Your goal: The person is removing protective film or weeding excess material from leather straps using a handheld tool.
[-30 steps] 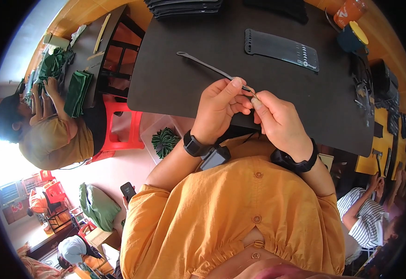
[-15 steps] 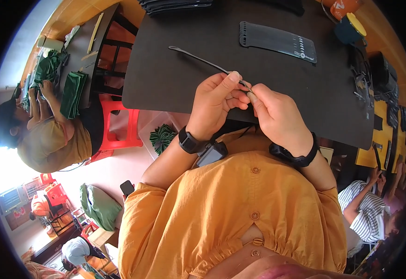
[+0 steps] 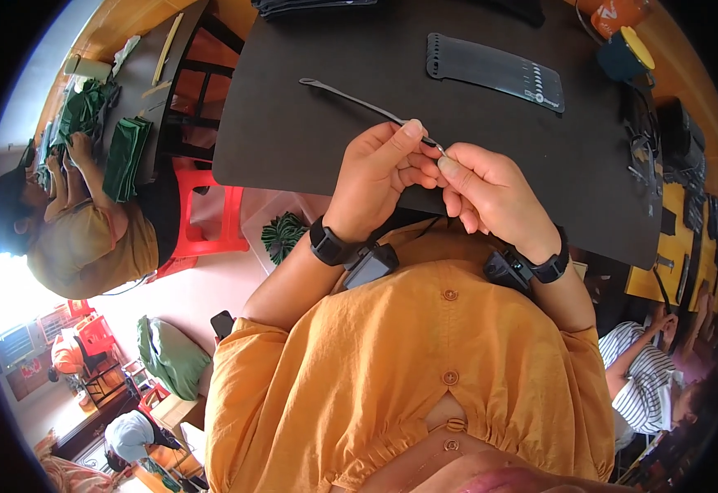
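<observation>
A thin dark grey strap (image 3: 351,100), with a small loop at its far left end, reaches out stiffly over the dark table. My left hand (image 3: 385,168) pinches it near its right end between thumb and fingers. At that end a small shiny piece (image 3: 440,150) shows, which looks like metal. My right hand (image 3: 497,187) grips this tip with thumb and forefinger, its other fingers curled loosely below. Both hands are close together above the table's near edge. Between the fingertips, part of the strap's end is hidden.
A flat grey pouch (image 3: 494,70) lies on the dark table (image 3: 293,152). Dark stacked pieces (image 3: 318,6) are at the far edge, a blue cup with yellow rim (image 3: 622,57) and black straps (image 3: 640,135) at right. Left, a co-worker (image 3: 88,246) handles green fabric beside a red stool (image 3: 211,209).
My right hand has turned slightly, and its lower fingers now show beneath the thumb. More of the shiny end is visible between my hands. The strap stays in my left hand's pinch.
</observation>
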{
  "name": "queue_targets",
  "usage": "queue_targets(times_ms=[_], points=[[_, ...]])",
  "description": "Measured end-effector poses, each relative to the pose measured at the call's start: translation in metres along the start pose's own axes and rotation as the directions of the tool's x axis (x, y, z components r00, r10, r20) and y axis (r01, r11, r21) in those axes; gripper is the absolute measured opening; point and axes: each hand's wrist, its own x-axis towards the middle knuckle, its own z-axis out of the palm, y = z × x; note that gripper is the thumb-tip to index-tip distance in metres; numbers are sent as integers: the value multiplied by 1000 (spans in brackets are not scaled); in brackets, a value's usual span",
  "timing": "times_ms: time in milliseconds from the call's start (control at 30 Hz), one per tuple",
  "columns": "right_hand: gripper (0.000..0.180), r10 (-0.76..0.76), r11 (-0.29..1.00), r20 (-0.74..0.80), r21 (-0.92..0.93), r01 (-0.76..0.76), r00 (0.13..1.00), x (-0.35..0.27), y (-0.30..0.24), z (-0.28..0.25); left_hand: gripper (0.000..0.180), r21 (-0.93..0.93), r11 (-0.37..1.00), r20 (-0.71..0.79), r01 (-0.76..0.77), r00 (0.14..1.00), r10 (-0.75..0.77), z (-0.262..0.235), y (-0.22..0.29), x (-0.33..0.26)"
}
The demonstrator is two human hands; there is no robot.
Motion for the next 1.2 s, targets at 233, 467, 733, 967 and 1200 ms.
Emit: queue_targets(times_ms=[233,467,733,967,1200], points=[[14,-357,798,-91,-546,254,930,5,13,1,27,79,997,-21,4,1000,-2,-2,-1,3],[20,-566,737,-235,-575,356,790,2,11,10,28,-2,999,-68,-44,997,44,7,-2,2],[29,-323,932,-189,-234,276,927,1,9,6,32,86,996,-29,32,999,-30,5,4,3],[29,-162,985,-154,42,170,975,-4,10,-2,41,76,988,-51,131,991,-127,6,21,-9],[32,-159,987,-171,-24,157,972,-5,6,-2,16,577,795,-84,-184,955,283,9,12,-23]])
